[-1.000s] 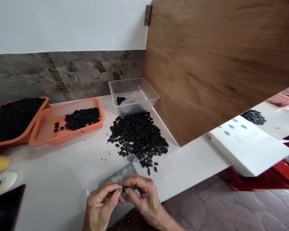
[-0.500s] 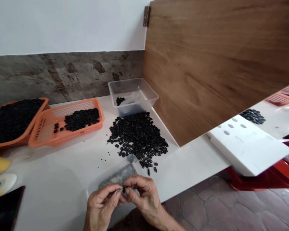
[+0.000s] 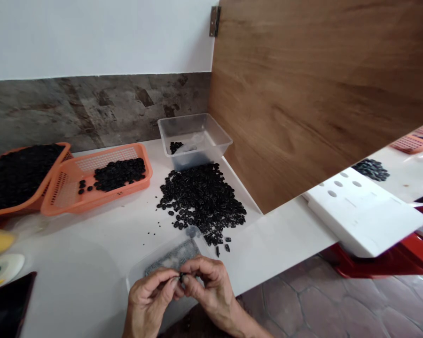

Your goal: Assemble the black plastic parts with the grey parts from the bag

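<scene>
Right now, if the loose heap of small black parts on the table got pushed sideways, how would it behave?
The heap of black parts would probably spread rather than slide together: it is unbound, with strays already around it. Each piece looks small and likely light. Some might slip off the table edge nearby.

Small black piece [image 3: 181,278] mostly hidden between fingertips, phone [image 3: 7,305] cut off by edge

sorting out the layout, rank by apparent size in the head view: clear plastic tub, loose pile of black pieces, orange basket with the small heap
1. orange mesh basket
2. loose pile of black pieces
3. clear plastic tub, though it sits farthest back, so unsure.
</scene>
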### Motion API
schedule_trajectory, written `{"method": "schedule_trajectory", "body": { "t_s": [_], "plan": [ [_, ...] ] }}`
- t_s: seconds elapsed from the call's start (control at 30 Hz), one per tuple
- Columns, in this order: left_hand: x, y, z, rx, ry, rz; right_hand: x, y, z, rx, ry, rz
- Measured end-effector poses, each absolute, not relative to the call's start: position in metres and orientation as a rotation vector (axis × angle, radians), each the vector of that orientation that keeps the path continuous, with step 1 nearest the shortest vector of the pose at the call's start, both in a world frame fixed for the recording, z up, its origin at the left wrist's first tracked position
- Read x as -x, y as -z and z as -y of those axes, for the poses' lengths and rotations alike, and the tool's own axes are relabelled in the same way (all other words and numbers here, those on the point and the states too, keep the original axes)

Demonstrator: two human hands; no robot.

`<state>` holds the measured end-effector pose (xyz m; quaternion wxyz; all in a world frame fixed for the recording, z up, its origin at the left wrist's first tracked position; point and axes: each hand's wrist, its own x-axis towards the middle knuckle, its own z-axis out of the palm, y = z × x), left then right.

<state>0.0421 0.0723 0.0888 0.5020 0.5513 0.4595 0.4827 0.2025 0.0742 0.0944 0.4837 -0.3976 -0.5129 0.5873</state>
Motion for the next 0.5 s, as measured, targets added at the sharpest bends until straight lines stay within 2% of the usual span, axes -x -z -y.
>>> {"method": "schedule_trajectory", "body": {
  "t_s": [0.27,0.5],
  "plan": [
    [-0.0445,-0.0929,-0.0786,-1.599,-1.235,-1.060,-0.2036,-0.1041,-0.0755,1.043,-1.299,1.372],
    [-0.0451,-0.0913,-0.0806,-1.368,-1.252,-1.073,-0.1997,-0.0946,-0.0802,0.913,-1.350,1.176]
  ]
}}
